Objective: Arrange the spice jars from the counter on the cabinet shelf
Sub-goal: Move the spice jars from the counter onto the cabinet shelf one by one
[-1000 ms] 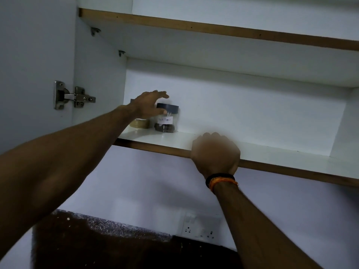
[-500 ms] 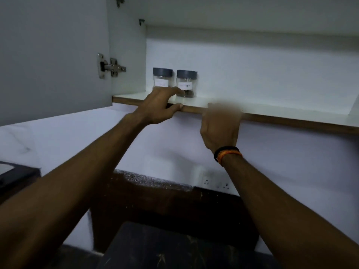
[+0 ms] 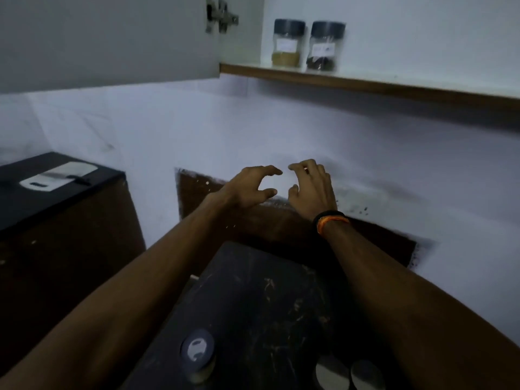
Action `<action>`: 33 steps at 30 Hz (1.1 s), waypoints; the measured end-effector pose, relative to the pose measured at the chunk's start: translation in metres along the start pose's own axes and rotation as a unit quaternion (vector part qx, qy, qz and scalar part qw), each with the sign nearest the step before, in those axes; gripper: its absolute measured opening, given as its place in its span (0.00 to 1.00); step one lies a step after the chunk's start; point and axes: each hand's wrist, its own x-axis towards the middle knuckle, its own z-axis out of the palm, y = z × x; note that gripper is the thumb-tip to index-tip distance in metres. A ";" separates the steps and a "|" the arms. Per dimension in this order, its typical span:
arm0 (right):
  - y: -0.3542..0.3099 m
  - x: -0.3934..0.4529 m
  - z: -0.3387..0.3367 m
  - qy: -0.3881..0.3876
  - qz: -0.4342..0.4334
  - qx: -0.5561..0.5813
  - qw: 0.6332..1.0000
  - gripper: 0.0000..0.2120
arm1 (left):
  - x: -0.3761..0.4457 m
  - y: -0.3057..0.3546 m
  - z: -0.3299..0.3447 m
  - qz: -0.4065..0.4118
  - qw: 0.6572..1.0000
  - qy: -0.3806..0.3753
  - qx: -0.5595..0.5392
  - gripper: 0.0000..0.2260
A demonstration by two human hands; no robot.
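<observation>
Two clear spice jars with dark lids stand side by side on the cabinet shelf [image 3: 394, 83] at its left end. The left jar [image 3: 287, 43] holds yellowish powder, the right jar [image 3: 324, 47] dark grains. Both hands hang in mid-air well below the shelf, in front of the white wall. My left hand [image 3: 250, 188] and my right hand [image 3: 311, 190] have loosely curled fingers and hold nothing. On the dark counter [image 3: 253, 311] below, a jar with a dark lid [image 3: 197, 353] stands near the bottom edge. Two more round tops [image 3: 346, 374] show partly beside my right forearm.
The open cabinet door [image 3: 107, 38] with its metal hinge [image 3: 221, 14] hangs at the upper left. A black box-like appliance [image 3: 50, 187] sits at the left. The shelf to the right of the two jars is bare.
Both hands have left the shelf edge and dropped downward, empty. The view has tilted down, so the counter and its jars now show.
</observation>
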 end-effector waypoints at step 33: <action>-0.128 -0.268 0.224 -0.454 0.120 0.109 0.876 0.50 | -0.281 -0.155 0.191 -0.413 0.874 -0.080 -0.244 0.09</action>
